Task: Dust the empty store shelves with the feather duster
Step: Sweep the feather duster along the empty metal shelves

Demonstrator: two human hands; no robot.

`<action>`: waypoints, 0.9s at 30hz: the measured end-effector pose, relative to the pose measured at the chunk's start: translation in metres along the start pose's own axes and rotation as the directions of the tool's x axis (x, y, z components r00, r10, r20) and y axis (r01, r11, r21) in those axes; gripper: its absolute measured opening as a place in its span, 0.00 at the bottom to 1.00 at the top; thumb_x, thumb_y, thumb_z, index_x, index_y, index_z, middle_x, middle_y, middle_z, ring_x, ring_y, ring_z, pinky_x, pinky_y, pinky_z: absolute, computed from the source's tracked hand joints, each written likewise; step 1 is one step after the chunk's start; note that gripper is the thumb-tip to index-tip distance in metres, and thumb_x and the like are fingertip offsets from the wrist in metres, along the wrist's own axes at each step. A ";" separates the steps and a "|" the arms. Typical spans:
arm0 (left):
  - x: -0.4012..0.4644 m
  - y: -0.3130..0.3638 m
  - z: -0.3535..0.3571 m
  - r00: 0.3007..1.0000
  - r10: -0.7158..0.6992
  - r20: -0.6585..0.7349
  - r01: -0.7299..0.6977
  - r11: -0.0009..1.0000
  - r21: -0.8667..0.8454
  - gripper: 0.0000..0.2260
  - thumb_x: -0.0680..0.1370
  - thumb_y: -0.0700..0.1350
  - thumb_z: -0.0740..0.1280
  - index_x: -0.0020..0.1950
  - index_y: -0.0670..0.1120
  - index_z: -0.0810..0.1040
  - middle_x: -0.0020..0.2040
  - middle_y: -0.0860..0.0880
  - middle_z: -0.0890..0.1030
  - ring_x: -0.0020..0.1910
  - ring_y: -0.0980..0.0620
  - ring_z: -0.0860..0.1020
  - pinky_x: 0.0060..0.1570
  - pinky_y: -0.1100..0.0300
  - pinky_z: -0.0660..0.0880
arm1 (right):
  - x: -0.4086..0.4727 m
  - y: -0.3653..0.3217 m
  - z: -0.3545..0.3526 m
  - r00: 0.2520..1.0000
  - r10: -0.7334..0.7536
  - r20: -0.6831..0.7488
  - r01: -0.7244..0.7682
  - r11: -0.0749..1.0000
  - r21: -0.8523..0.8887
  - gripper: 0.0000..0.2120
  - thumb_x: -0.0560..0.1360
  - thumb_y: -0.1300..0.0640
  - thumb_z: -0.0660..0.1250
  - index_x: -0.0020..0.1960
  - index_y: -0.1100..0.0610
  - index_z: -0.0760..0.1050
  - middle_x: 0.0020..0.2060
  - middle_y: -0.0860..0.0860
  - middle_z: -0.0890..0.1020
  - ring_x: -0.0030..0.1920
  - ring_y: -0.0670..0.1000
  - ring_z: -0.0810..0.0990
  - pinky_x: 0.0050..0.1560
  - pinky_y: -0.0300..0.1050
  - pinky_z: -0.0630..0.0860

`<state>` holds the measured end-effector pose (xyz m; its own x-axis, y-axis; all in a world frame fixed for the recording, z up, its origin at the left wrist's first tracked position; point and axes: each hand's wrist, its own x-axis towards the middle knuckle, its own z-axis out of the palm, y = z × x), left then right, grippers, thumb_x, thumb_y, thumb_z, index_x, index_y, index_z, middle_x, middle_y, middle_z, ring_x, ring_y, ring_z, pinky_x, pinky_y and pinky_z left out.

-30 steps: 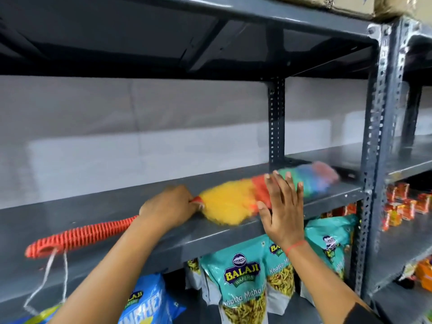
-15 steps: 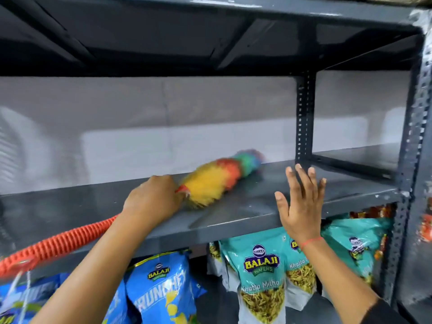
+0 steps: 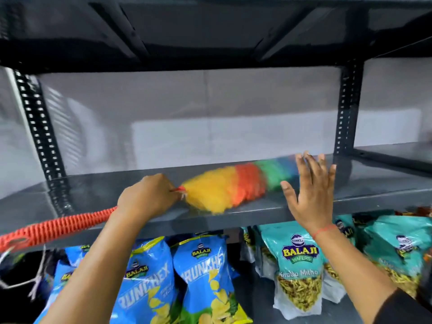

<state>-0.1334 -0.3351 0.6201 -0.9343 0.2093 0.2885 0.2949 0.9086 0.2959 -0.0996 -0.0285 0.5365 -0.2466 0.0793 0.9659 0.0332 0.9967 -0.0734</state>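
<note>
Half a second earlier the feather duster [image 3: 224,188] lay further left along the shelf [image 3: 350,183]; in the head view its bright head had swept rightward, blurred, tip hidden behind the right hand [image 3: 311,195]. That hand hovered spread wide and empty over the shelf's front edge. The left hand [image 3: 149,195] was clenched round the orange handle [image 3: 58,228]. Below stood snack bags [image 3: 203,277]. Long, flat, overlapping strokes reaching the back edge would probably dust best.
</note>
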 end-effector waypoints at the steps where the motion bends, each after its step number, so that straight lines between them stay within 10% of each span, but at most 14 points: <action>1: 0.002 -0.007 -0.002 1.000 -0.006 -0.022 0.005 1.000 -0.012 0.16 0.75 0.57 0.64 0.36 0.47 0.79 0.46 0.41 0.81 0.50 0.40 0.80 0.42 0.55 0.69 | 0.001 -0.012 0.001 1.000 -0.013 -0.008 0.013 1.000 0.020 0.29 0.80 0.39 0.46 0.70 0.59 0.59 0.68 0.58 0.63 0.69 0.63 0.58 0.69 0.60 0.45; 5: 0.003 -0.044 -0.014 0.999 -0.002 0.046 0.007 0.994 -0.105 0.22 0.74 0.56 0.67 0.23 0.48 0.74 0.29 0.47 0.76 0.34 0.43 0.73 0.40 0.54 0.73 | 0.009 -0.083 0.013 0.994 -0.101 -0.044 0.106 0.986 0.128 0.26 0.80 0.40 0.46 0.72 0.54 0.54 0.69 0.57 0.62 0.71 0.61 0.55 0.70 0.59 0.45; 15: -0.006 -0.104 -0.041 0.999 -0.051 0.001 0.051 0.991 -0.124 0.21 0.75 0.53 0.68 0.27 0.41 0.77 0.21 0.50 0.74 0.23 0.53 0.69 0.31 0.59 0.68 | 0.011 -0.187 0.046 0.971 -0.224 0.077 0.213 0.968 0.129 0.29 0.80 0.39 0.45 0.73 0.57 0.58 0.71 0.58 0.65 0.72 0.58 0.55 0.70 0.60 0.50; 21: -0.007 -0.130 -0.045 0.991 -0.111 -0.073 0.107 0.992 -0.062 0.26 0.75 0.54 0.67 0.19 0.46 0.69 0.24 0.47 0.68 0.35 0.35 0.76 0.37 0.56 0.68 | 0.012 -0.184 0.046 0.976 -0.194 0.094 0.187 0.979 0.082 0.30 0.80 0.39 0.43 0.73 0.57 0.56 0.71 0.59 0.64 0.73 0.59 0.51 0.71 0.58 0.45; 27: -0.029 -0.139 -0.041 0.983 -0.179 -0.050 0.181 0.983 0.033 0.21 0.77 0.56 0.64 0.27 0.47 0.72 0.29 0.49 0.71 0.34 0.45 0.72 0.39 0.58 0.69 | 0.011 -0.184 0.046 0.975 -0.207 0.076 0.199 0.975 0.102 0.30 0.80 0.38 0.43 0.73 0.58 0.58 0.71 0.59 0.64 0.72 0.60 0.53 0.71 0.59 0.46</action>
<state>-0.1388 -0.4822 0.6082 -0.9609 0.0248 0.2756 0.1141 0.9430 0.3126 -0.1528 -0.2101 0.5489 -0.3206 -0.1276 0.9386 -0.1155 0.9888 0.0950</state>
